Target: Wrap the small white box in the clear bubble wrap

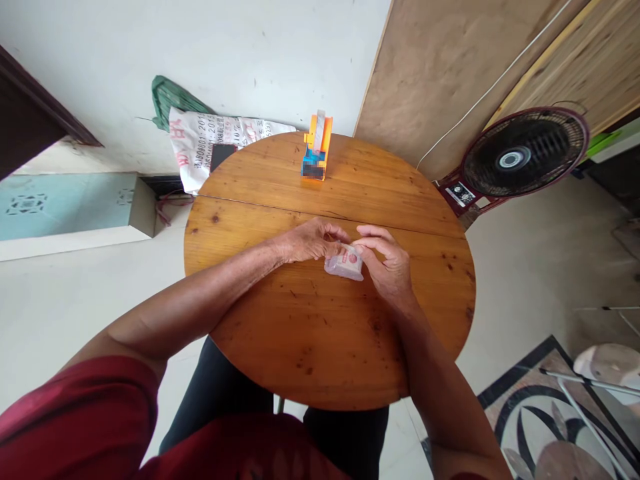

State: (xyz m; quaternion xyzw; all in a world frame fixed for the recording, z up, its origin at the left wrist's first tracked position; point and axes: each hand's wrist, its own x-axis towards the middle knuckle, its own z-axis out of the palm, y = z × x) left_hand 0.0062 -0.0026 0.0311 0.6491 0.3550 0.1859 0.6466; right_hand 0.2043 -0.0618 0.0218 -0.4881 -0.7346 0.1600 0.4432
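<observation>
A small plastic-wrapped packet (345,264), whitish with red print, rests on the round wooden table (300,327). My left hand (313,241) grips its upper left side, with the thumb and fingers bent around the wrapping. From the other side, my right hand (387,261) pinches the packet's upper right edge between thumb and index finger, and its other fingers are curved above. The fingers partly cover the packet's top edge, so what they grip there is hard to make out.
An orange and blue tape dispenser (316,150) with a tape roll stands toward the table's far edge. A dark red fan (520,157) is beyond the right edge. Behind the table lie a printed white sack (193,143) and a green bag (175,99) against the wall.
</observation>
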